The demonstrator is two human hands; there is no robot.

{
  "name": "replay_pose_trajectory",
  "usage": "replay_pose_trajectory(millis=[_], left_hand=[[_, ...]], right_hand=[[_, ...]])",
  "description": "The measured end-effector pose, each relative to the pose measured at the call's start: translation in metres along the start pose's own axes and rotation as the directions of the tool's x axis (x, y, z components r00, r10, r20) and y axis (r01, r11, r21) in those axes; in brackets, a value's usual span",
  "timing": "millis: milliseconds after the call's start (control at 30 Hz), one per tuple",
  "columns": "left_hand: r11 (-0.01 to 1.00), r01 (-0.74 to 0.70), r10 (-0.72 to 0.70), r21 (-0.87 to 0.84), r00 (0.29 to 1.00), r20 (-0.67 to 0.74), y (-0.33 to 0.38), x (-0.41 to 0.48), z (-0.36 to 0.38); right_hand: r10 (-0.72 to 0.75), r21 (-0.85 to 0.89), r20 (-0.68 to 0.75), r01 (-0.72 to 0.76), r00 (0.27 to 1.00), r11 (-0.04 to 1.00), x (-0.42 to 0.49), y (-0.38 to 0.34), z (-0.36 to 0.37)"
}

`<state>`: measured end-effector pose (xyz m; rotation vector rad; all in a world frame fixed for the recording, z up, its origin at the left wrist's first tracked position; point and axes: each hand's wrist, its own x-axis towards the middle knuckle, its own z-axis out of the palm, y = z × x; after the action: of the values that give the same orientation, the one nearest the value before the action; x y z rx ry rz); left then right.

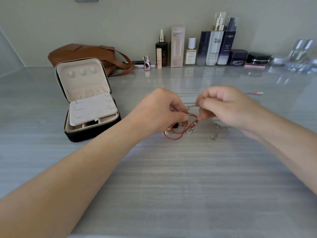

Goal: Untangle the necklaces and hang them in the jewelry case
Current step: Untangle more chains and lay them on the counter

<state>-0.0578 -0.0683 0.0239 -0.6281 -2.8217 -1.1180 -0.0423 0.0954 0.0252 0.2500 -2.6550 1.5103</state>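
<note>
A tangle of necklaces [180, 128] lies on the grey table: a red cord with small charms, knotted up with thin silver chain. My left hand [161, 110] pinches the tangle from the left with curled fingers. My right hand [224, 107] pinches the red cord and a silver chain from the right. Thin silver chains [188, 95] stretch across the table behind my hands. The jewelry case [89, 100] stands open to the left, its beige lid upright with three hooks and a gathered pocket; a padded insert lies over its tray.
A brown leather bag [85, 54] lies behind the case. Several cosmetic bottles and jars [214, 47] line the back wall. Small silver pieces [220, 127] lie to the right of the tangle, and a pink charm [256, 93] sits at the far right.
</note>
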Motion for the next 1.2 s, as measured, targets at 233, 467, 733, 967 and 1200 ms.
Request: replay_pose_trajectory(millis=[233, 467, 733, 967, 1200], left_hand=[[1.000, 0.004, -0.004, 0.017, 1.000, -0.011, -0.003, 0.001, -0.005], [0.999, 0.009, -0.010, -0.053, 1.000, -0.018, -0.003, -0.001, -0.013], [1.000, 0.006, -0.005, -0.023, 1.000, 0.025, -0.001, -0.003, -0.009], [0.997, 0.068, -0.067, -0.033, 0.998, 0.015, -0.002, -0.001, -0.011], [0.994, 0.072, -0.074, -0.085, 0.997, -0.023, -0.001, -0.001, -0.012]], right_hand=[[0.025, 0.004, -0.011, -0.025, 1.000, 1.000, 0.000, 0.004, -0.007], [-0.043, -0.150, -0.057, 0.034, 0.997, 0.988, -0.003, 0.002, -0.013], [-0.063, 0.040, -0.106, 0.068, 0.992, 0.997, -0.005, -0.002, -0.016], [-0.053, 0.155, -0.149, 0.077, 0.987, 0.985, -0.004, -0.004, -0.018], [-0.041, 0.072, -0.092, 0.048, 0.995, 0.996, -0.005, -0.003, -0.016]])
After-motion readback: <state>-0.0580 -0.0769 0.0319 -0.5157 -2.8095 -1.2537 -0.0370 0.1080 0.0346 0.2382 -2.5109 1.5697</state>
